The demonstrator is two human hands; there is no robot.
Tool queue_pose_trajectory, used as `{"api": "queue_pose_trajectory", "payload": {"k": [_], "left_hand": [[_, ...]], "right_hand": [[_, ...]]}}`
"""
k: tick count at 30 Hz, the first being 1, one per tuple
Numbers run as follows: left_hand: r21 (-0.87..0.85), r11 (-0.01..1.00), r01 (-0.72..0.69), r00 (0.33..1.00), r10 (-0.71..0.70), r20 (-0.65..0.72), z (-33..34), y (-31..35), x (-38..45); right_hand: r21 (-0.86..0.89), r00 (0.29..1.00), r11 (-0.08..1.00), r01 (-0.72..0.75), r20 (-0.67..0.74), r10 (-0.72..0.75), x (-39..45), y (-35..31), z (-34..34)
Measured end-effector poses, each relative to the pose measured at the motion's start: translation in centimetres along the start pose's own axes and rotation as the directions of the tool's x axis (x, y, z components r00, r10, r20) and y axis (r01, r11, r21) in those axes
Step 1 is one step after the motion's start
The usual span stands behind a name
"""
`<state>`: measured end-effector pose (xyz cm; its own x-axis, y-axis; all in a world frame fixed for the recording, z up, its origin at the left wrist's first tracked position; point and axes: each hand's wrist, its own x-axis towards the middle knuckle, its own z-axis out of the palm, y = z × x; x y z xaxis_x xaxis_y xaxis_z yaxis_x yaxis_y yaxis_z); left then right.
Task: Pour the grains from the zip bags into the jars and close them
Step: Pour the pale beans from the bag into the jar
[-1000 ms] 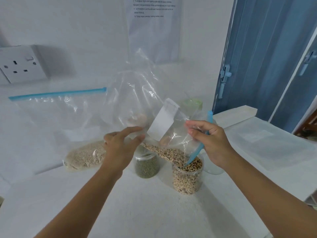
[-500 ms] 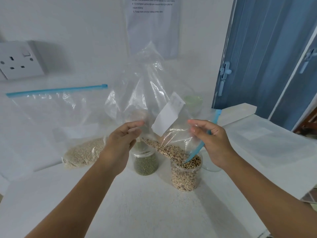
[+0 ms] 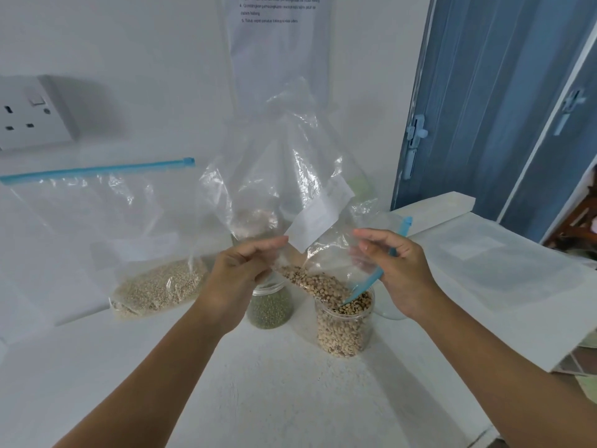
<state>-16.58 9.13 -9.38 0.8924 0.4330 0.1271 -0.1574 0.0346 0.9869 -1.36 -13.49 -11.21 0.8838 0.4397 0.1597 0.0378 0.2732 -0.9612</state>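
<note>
A clear zip bag [image 3: 284, 163] with a white label and a blue zip strip is tipped mouth-down over an open clear jar [image 3: 344, 324] of beige beans. Beans slide from the bag's corner into the jar, which is almost full. My left hand [image 3: 239, 273] pinches the bag's lower left side. My right hand [image 3: 394, 270] grips the bag's mouth edge by the blue strip. A smaller jar of green grains [image 3: 269, 308] stands just left of the bean jar, partly behind my left hand.
A second zip bag [image 3: 155, 286] holding pale grains leans against the wall at left, its blue strip on top. A wall socket [image 3: 29, 114] is at upper left. An empty clear bag [image 3: 491, 260] lies on the white counter [image 3: 290, 383] at right. A blue door [image 3: 478, 92] stands behind.
The bag has been lifted and straightened upward, and fewer beans remain in its corner. Both hands have risen slightly while the bean level in the jar has climbed.
</note>
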Motion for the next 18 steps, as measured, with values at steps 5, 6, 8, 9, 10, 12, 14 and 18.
{"api": "queue_pose_trajectory", "payload": {"k": [5,6,8,9,10,12,14,18], "left_hand": [[-0.062,0.998,-0.017,0.998,0.014,-0.056,0.8,1.0,-0.1],[-0.071,0.997,-0.023,0.999,0.02,-0.043,0.9,1.1,-0.1],[-0.084,0.996,-0.002,1.0,0.001,-0.011,1.4,0.8,-0.4],[-0.081,0.997,0.02,1.0,-0.02,0.001,1.6,0.4,-0.6],[-0.075,0.996,0.037,0.999,-0.037,0.008,1.8,0.0,-0.6],[-0.082,0.995,0.055,0.998,-0.055,0.003,1.9,-0.5,-0.5],[-0.088,0.995,0.054,0.998,-0.057,-0.023,1.9,-0.4,-0.2],[-0.062,0.998,0.019,1.0,-0.02,-0.022,2.2,0.4,0.0]], "right_hand": [[0.01,1.0,1.0,-0.002,-0.012,0.002,-0.2,-0.1,-0.2],[0.024,1.0,1.0,-0.005,-0.015,0.005,-0.3,-0.1,-0.3],[0.043,1.0,0.999,-0.013,-0.021,0.014,-0.4,0.0,-0.5],[0.047,1.0,0.999,-0.017,-0.022,0.018,-0.5,0.1,-0.6],[0.049,1.0,0.999,-0.019,-0.021,0.02,-0.5,0.1,-0.6],[0.048,1.0,0.999,-0.019,-0.016,0.02,-0.6,0.1,-0.6],[0.052,1.0,0.999,-0.015,-0.015,0.015,-0.7,0.1,-0.6],[0.064,0.999,0.998,-0.022,-0.024,0.024,-0.8,0.2,-0.8]]}}
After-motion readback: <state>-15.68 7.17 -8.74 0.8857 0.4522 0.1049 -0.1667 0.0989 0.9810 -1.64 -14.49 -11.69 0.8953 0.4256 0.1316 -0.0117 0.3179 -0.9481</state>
